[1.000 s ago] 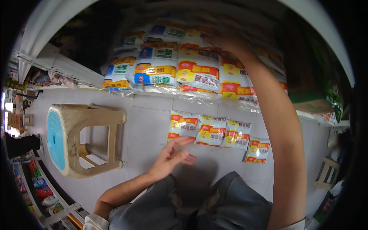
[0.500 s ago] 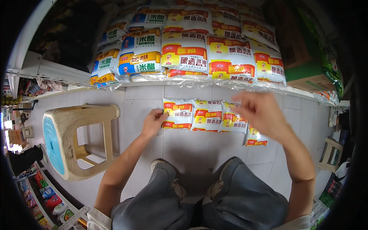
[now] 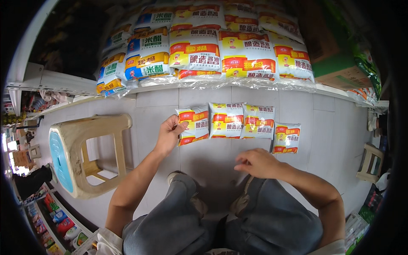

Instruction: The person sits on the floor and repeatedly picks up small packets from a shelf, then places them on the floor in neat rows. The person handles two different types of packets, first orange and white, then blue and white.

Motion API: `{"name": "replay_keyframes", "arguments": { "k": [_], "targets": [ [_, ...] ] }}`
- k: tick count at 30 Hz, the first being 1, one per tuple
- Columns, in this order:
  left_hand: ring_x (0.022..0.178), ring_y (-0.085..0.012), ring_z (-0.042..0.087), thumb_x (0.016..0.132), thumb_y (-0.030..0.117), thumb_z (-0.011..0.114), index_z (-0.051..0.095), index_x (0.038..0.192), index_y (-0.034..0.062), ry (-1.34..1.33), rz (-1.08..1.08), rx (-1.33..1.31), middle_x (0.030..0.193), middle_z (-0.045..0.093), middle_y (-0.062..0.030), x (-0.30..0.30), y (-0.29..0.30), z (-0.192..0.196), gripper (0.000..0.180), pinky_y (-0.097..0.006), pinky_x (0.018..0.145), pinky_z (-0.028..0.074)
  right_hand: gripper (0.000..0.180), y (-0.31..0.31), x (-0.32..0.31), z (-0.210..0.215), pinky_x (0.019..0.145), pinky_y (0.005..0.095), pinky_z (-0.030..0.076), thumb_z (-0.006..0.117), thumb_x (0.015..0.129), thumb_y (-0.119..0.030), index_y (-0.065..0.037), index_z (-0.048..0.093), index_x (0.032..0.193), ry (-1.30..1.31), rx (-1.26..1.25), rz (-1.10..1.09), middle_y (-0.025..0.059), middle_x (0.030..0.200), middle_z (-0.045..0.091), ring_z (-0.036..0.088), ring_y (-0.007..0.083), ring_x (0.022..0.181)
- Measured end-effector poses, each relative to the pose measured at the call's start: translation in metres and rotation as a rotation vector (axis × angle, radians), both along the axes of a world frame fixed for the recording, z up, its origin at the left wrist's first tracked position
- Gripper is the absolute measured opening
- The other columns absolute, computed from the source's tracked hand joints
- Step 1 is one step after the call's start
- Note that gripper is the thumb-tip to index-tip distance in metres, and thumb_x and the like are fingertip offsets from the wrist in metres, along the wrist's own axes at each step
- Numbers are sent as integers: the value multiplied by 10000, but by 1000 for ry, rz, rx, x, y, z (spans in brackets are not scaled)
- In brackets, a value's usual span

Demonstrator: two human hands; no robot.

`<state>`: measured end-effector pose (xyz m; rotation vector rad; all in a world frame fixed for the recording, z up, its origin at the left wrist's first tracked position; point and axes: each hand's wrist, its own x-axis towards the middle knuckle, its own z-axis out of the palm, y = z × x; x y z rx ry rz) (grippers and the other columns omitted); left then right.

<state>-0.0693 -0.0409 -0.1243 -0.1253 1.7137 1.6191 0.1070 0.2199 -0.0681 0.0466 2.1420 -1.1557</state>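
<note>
My left hand (image 3: 169, 135) pinches the left edge of a white, red and yellow soy sauce pouch (image 3: 196, 125), thumb on top. This pouch tilts slightly, its right side higher. Beside it lies a second matching pouch (image 3: 227, 120), with a third pouch (image 3: 257, 122) touching or overlapping that one's right side. A fourth pouch (image 3: 287, 138) sits at the right end, set a little nearer to me. Nearer still, my right hand (image 3: 260, 164) hovers below the row with loosely bent fingers apart and nothing in them.
A low shelf (image 3: 204, 84) across the far side bears stacked pouches (image 3: 195, 51) in clear wrap. At left stands a beige stool (image 3: 91, 155) with a blue top; a smaller stool (image 3: 368, 163) is far right. A cardboard box (image 3: 344, 80) sits at the shelf's right end.
My right hand has drawn back toward me and left, uncovering the third and fourth pouches. The leftmost pouch has turned slightly and moved a little left in my left hand.
</note>
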Motion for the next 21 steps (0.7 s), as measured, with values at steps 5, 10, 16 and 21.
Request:
{"name": "replay_keyframes", "arguments": {
  "k": [5,10,16,21],
  "targets": [
    [839,-72,613,962,103,614,492,830,96,-70,8,305,923,654,-23,16,-5,58,180,-249,733,526,618,-5,-15,-14,892,382,512,700,888,-393,-13,496,1330,-94,-338,-346,139,1211,627,631,244,1089],
    [844,-55,595,964,118,616,490,842,92,-195,-5,402,926,643,-16,43,2,85,178,-246,755,522,564,-36,-35,25,942,308,490,701,916,-247,-25,453,1371,-416,-1149,-841,94,1266,586,595,162,1120],
    [922,-79,602,997,197,574,483,955,80,-109,-193,373,1023,587,-30,58,11,83,154,-300,801,569,295,-21,-24,36,832,269,511,649,957,-222,-8,646,1160,-85,-724,-904,41,1041,685,608,80,936],
    [1138,-256,603,1013,133,515,483,1072,44,-176,-236,531,1274,529,-136,63,29,92,111,-421,902,578,281,30,-63,70,759,264,532,636,963,-260,-16,682,1094,155,-521,-959,24,971,703,629,75,856]
  ]
}}
